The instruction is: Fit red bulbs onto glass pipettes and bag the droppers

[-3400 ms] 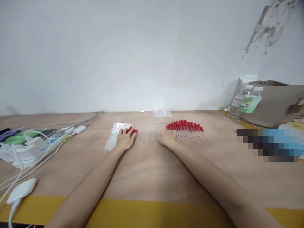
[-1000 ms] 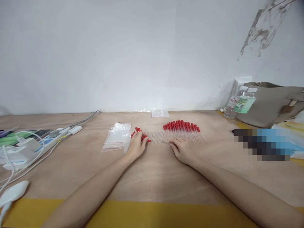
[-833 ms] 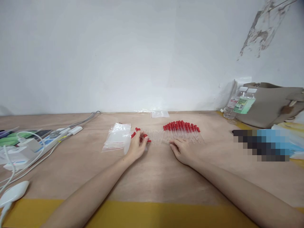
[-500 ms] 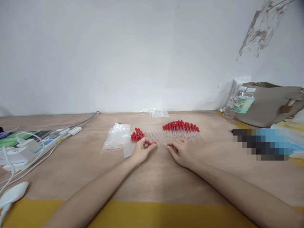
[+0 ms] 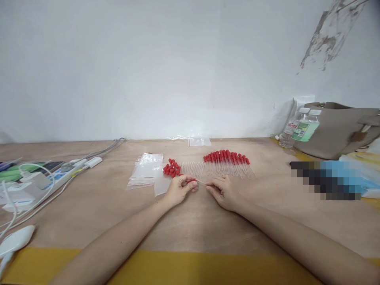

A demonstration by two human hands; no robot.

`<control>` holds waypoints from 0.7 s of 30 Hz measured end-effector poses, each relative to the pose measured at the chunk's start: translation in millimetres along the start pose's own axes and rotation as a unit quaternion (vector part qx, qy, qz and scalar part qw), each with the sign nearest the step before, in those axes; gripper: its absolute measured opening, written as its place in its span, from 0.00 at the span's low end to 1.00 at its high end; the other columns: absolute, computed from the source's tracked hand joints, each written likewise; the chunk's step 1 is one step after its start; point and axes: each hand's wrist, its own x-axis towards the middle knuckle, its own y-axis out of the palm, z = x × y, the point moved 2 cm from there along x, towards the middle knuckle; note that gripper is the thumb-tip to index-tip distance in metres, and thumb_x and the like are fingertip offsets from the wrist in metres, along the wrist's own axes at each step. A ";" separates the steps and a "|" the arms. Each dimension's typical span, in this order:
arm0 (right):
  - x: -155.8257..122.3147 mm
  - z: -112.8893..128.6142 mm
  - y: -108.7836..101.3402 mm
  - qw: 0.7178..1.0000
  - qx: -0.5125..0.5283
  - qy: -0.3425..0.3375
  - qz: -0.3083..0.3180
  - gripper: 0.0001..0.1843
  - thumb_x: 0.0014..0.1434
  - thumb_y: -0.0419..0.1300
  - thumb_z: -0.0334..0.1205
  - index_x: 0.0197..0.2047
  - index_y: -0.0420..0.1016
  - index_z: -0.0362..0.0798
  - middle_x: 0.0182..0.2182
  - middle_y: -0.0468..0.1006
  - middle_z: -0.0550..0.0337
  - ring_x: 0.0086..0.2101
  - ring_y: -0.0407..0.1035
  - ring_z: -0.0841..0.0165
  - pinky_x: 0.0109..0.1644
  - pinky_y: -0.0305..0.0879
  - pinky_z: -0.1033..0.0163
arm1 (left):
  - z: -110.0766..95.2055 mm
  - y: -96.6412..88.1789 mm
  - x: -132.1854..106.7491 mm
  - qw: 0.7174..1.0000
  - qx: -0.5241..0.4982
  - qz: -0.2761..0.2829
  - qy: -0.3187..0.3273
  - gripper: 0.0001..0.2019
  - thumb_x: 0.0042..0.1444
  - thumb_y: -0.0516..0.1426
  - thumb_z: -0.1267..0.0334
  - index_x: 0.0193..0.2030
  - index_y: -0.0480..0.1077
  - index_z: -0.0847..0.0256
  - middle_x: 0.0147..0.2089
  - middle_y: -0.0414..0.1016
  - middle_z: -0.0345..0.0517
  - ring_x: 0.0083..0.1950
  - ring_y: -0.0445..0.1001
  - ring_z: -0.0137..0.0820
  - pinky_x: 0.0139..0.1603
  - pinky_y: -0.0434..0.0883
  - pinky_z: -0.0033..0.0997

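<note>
My left hand (image 5: pixel 179 189) pinches a small red rubber bulb (image 5: pixel 191 181) at its fingertips. My right hand (image 5: pixel 222 191) pinches a thin clear glass tube (image 5: pixel 201 182) whose end meets the bulb between the two hands. Just beyond lie a small heap of loose red bulbs (image 5: pixel 171 168), a row of bare clear tubes (image 5: pixel 192 169) and a pile of red-capped droppers (image 5: pixel 227 161). Both hands hover just above the wooden tabletop (image 5: pixel 190 221).
A stack of small clear zip bags (image 5: pixel 146 170) lies left of the bulbs, another bag (image 5: pixel 199 141) by the wall. A power strip with cables (image 5: pixel 59 174) and a white mouse (image 5: pixel 16 240) sit at left. Water bottles (image 5: pixel 303 127) and a beige bag (image 5: pixel 341 128) stand at right.
My left hand left the bulb heap with one red bulb, my right hand took a clear tube from the row, and both came together toward me with bulb and tube meeting.
</note>
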 end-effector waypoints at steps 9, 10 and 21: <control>3.2 -4.1 -12.0 0.993 -0.084 -0.069 0.051 0.11 0.59 0.47 0.36 0.35 0.71 0.48 0.28 0.73 0.61 0.26 0.62 0.73 0.39 0.45 0.62 | -11.2 0.4 -9.9 0.988 0.140 0.033 0.049 0.12 0.48 0.57 0.58 0.33 0.70 0.66 0.26 0.71 0.43 0.25 0.68 0.26 0.29 0.66 0.25; 3.7 -2.4 -13.3 0.991 -0.098 -0.075 0.047 0.12 0.59 0.47 0.36 0.35 0.71 0.49 0.28 0.73 0.60 0.27 0.62 0.73 0.38 0.45 0.62 | -12.8 0.5 -10.6 0.983 0.169 0.028 0.065 0.11 0.49 0.56 0.59 0.34 0.70 0.66 0.27 0.72 0.44 0.26 0.69 0.26 0.29 0.66 0.25; 7.1 4.6 -2.5 0.987 -0.134 -0.051 0.077 0.16 0.59 0.44 0.37 0.29 0.71 0.46 0.24 0.72 0.60 0.24 0.59 0.73 0.36 0.44 0.61 | -17.7 4.1 -14.5 0.950 0.273 0.039 0.146 0.08 0.52 0.54 0.62 0.35 0.72 0.62 0.31 0.74 0.45 0.32 0.70 0.30 0.33 0.66 0.27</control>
